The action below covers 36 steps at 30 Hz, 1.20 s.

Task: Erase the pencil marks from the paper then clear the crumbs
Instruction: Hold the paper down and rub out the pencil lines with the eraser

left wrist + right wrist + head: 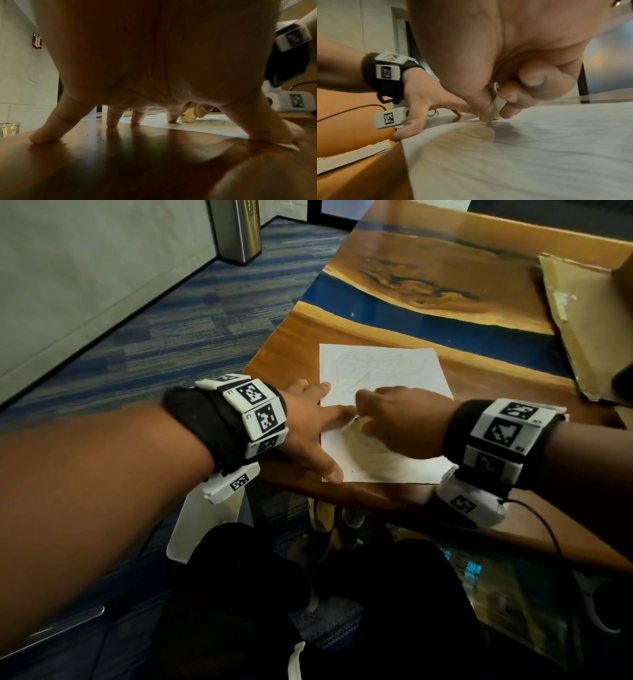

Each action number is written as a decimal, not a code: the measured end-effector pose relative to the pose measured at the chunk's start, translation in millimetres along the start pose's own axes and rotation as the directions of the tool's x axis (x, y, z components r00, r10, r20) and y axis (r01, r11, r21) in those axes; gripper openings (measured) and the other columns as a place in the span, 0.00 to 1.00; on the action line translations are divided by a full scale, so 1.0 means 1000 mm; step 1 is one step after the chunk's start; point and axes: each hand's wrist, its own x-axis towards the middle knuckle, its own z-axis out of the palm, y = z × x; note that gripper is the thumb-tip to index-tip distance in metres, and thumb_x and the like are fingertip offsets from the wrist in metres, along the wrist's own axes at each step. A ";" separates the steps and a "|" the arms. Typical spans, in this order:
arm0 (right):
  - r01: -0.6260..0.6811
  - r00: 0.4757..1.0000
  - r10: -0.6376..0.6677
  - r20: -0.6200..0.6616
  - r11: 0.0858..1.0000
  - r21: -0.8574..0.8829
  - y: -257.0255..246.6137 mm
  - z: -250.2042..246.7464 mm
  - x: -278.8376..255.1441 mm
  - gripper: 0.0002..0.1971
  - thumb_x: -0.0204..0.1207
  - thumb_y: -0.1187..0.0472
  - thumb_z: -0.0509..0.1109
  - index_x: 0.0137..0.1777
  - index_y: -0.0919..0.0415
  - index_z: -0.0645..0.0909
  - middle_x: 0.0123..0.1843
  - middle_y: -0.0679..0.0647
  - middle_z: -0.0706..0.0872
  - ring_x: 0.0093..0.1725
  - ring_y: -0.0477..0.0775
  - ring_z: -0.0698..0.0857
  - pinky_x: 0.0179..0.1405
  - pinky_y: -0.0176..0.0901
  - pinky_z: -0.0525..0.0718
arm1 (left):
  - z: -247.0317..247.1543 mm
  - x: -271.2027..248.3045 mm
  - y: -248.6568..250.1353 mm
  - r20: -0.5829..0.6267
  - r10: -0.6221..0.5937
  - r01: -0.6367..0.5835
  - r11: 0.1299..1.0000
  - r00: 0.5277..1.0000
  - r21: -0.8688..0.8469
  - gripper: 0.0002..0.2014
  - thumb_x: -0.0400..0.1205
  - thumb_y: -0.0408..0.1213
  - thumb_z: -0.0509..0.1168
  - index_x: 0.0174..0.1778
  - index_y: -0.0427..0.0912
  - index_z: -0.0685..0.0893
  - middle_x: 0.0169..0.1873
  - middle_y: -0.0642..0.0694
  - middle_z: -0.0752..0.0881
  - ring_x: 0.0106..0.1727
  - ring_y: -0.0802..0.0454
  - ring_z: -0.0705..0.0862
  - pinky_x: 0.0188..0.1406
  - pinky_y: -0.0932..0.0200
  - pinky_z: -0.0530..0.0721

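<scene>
A white sheet of paper with faint pencil lines lies near the front left corner of the wooden table. My left hand is spread flat, its fingertips and thumb pressing the paper's left edge and the table beside it. My right hand pinches a pale yellowish eraser between thumb and fingers, with its tip down on the paper close to the left index finger. From the left wrist the eraser shows on the paper. In the right wrist view the eraser meets the paper.
A flattened cardboard box lies on the table at the right. The table's left edge drops to blue striped carpet. A metal bin stands by the far wall. My dark-clothed legs sit under the front edge.
</scene>
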 end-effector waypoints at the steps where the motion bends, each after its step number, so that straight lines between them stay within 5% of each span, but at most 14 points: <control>1: -0.027 1.000 0.027 0.004 1.000 -0.016 0.005 0.000 0.001 0.14 0.86 0.52 0.62 0.69 0.53 0.72 0.60 0.56 0.84 0.53 0.57 0.83 0.54 0.54 0.85 | 0.000 0.000 0.000 -0.001 -0.003 0.003 1.000 1.000 0.004 0.64 0.54 0.87 0.62 0.83 0.76 0.36 0.90 0.46 0.36 0.89 0.30 0.38 0.80 0.17 0.54; 6: 0.159 0.979 -0.164 0.116 0.986 0.052 -0.003 0.006 -0.009 0.14 0.86 0.52 0.65 0.69 0.52 0.74 0.55 0.46 0.77 0.50 0.50 0.77 0.52 0.43 0.73 | -0.001 0.000 0.000 0.005 0.006 -0.006 1.000 1.000 -0.016 0.66 0.52 0.87 0.62 0.83 0.76 0.36 0.90 0.46 0.35 0.89 0.31 0.37 0.81 0.18 0.54; 10: 0.017 1.000 -0.017 0.006 1.000 0.018 0.010 0.002 -0.002 0.13 0.86 0.52 0.64 0.68 0.53 0.73 0.59 0.52 0.83 0.50 0.53 0.80 0.49 0.47 0.78 | 0.000 0.001 0.000 0.007 -0.004 0.004 1.000 1.000 0.010 0.67 0.49 0.89 0.58 0.83 0.77 0.35 0.90 0.47 0.36 0.89 0.31 0.38 0.80 0.17 0.55; 14: 0.213 0.966 -0.218 0.137 0.976 0.050 0.000 0.007 -0.012 0.11 0.85 0.52 0.65 0.65 0.50 0.74 0.56 0.48 0.80 0.50 0.51 0.79 0.51 0.45 0.76 | -0.001 -0.001 0.000 0.010 0.004 -0.004 1.000 1.000 0.001 0.65 0.53 0.87 0.62 0.84 0.76 0.35 0.90 0.47 0.35 0.89 0.32 0.38 0.81 0.19 0.55; 18: 0.036 0.998 -0.037 0.057 0.999 0.022 0.015 0.001 -0.009 0.12 0.86 0.51 0.63 0.67 0.50 0.73 0.61 0.52 0.83 0.51 0.51 0.79 0.48 0.44 0.76 | -0.001 0.000 0.001 0.002 -0.003 0.003 0.999 1.000 0.037 0.66 0.52 0.88 0.59 0.83 0.75 0.34 0.90 0.47 0.36 0.89 0.31 0.39 0.81 0.19 0.55; 23: 0.218 0.968 -0.219 0.125 0.976 0.022 0.004 0.008 -0.016 0.11 0.85 0.51 0.65 0.65 0.49 0.73 0.58 0.50 0.82 0.49 0.52 0.79 0.49 0.43 0.75 | 0.000 0.000 0.000 0.007 0.000 -0.001 1.000 1.000 0.027 0.66 0.52 0.88 0.60 0.84 0.75 0.34 0.90 0.46 0.36 0.89 0.31 0.38 0.82 0.20 0.54; 27: 0.067 0.995 -0.069 0.072 0.997 0.029 0.014 0.003 -0.009 0.12 0.86 0.51 0.64 0.67 0.50 0.73 0.61 0.52 0.84 0.49 0.53 0.79 0.47 0.44 0.75 | 0.003 -0.001 0.002 0.002 -0.018 0.018 1.000 1.000 0.020 0.64 0.57 0.87 0.63 0.83 0.75 0.34 0.89 0.49 0.33 0.89 0.32 0.35 0.78 0.16 0.53; 31: 0.050 0.996 -0.052 0.070 0.998 0.025 0.016 0.007 -0.007 0.12 0.87 0.51 0.63 0.66 0.51 0.72 0.60 0.53 0.84 0.49 0.54 0.79 0.46 0.44 0.73 | 0.010 -0.001 0.006 -0.013 -0.045 0.044 0.999 0.999 -0.025 0.61 0.57 0.89 0.58 0.82 0.77 0.33 0.88 0.51 0.30 0.89 0.35 0.32 0.74 0.09 0.48; 36: 0.074 0.994 -0.076 0.079 0.997 0.030 0.006 0.003 -0.012 0.13 0.86 0.50 0.63 0.67 0.50 0.72 0.61 0.51 0.82 0.50 0.52 0.79 0.47 0.43 0.74 | 0.005 -0.004 0.005 -0.011 -0.031 0.030 0.999 0.999 -0.040 0.60 0.62 0.85 0.62 0.84 0.75 0.35 0.89 0.51 0.31 0.89 0.34 0.33 0.76 0.14 0.49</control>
